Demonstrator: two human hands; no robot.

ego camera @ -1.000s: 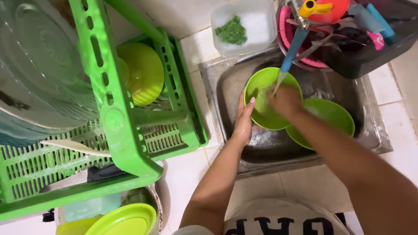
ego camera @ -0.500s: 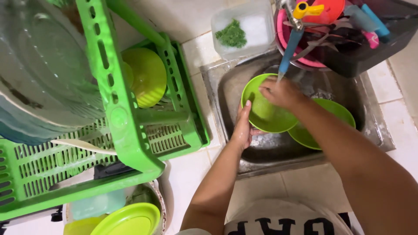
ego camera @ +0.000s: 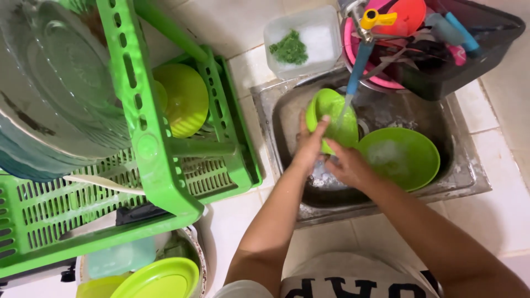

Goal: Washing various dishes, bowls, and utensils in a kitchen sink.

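A: We're rinsing at the sink [ego camera: 466, 176], rack [ego camera: 165, 138] to the left. Where's the bowl?
B: Green bowl [ego camera: 331, 113] tilted under the tap [ego camera: 358, 60]; left hand [ego camera: 309, 146] gripping its rim, right hand [ego camera: 345, 165] supporting below. Best if we're turning it so water's reaching everywhere.

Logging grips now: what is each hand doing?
Left hand: closed on the rim of the tilted green bowl under the tap's water stream.
Right hand: at the bowl's lower edge; whether it grips cannot be told.
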